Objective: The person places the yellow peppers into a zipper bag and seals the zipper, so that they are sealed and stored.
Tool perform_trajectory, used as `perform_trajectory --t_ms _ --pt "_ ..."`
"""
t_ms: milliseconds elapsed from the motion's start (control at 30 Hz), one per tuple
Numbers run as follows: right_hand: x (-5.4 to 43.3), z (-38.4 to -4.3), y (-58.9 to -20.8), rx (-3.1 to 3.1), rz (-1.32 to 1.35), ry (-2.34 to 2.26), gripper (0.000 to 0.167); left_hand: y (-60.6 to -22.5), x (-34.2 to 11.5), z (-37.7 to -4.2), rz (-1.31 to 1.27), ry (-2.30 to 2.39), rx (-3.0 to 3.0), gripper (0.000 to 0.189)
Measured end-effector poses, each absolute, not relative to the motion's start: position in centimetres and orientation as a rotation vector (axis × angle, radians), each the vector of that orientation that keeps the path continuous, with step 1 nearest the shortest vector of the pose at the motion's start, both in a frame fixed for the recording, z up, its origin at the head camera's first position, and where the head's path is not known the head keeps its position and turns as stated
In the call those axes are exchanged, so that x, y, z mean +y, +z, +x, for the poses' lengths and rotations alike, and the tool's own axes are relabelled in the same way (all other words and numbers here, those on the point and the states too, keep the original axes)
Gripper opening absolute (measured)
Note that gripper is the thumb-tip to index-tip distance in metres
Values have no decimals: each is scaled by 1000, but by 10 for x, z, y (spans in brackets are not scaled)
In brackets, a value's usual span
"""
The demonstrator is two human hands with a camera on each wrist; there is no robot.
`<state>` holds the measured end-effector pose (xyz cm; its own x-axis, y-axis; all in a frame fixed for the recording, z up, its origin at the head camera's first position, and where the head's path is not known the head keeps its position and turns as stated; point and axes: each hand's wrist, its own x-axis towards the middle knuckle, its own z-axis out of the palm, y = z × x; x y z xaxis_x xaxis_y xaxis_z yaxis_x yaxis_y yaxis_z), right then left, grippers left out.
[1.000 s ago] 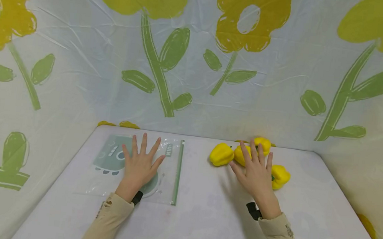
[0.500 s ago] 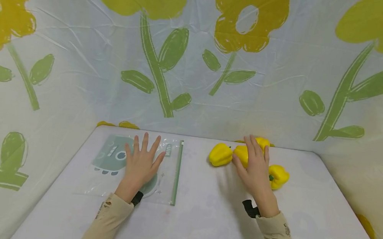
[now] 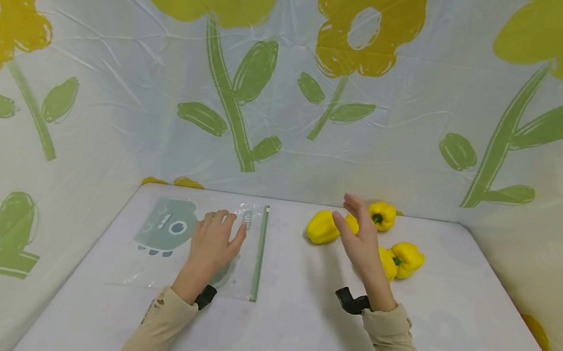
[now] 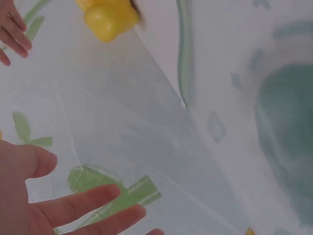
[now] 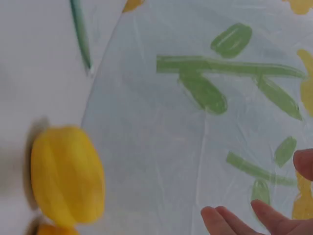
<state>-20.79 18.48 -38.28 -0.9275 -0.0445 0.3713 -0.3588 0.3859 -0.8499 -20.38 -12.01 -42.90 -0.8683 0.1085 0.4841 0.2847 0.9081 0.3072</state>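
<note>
My left hand (image 3: pixel 213 242) hovers above a clear zip bag (image 3: pixel 122 262) printed with a teal cartoon monster. Its fingers bend loosely, and nothing is between them in the left wrist view. The bag lies flat, its green zip edge (image 3: pixel 259 258) facing right. My right hand (image 3: pixel 362 245) is raised over several yellow bell peppers, thumb apart from the relaxed fingers, holding nothing. One pepper (image 3: pixel 323 227) sits left of that hand, another (image 3: pixel 382 216) behind it, and a third (image 3: pixel 407 260) to its right. Two more are partly hidden by the hand.
A white-covered table (image 3: pixel 277 322) carries everything. Behind it and at both sides hangs a pale cloth (image 3: pixel 282 164) with yellow flowers and green stems. Each wrist wears a black camera mount, such as the right one (image 3: pixel 351 302).
My right hand has turned onto its side and shifted left, uncovering more peppers. The left hand's spread, straight fingers have drawn together and bent. The bag and peppers stay in place.
</note>
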Motion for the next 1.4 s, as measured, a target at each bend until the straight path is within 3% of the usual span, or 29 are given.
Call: perform_trajectory --t_ms 367,667,767,867,1167,1400 --pt "137 -217 -411 -2236 107 2213 41 -444 -98 -206 -276 -621 -2851 33" --pt "99 -212 -459 -2086 24 2783 51 -466 -79 -207 -247 -484 -3188 51" --pt "93 -208 -471 -2059 1 2942 54 -473 -77 -207 -282 -445 -3189 40" --pt "90 -205 -478 -2026 29 3004 54 -476 -78 -208 -289 -463 -3153 27" --pt "89 -204 -485 -1924 68 3086 52 -476 -78 -205 -272 -471 -3172 43" --pt "90 -205 -488 -1892 106 3145 51 -476 -75 -207 -215 -528 -3177 34"
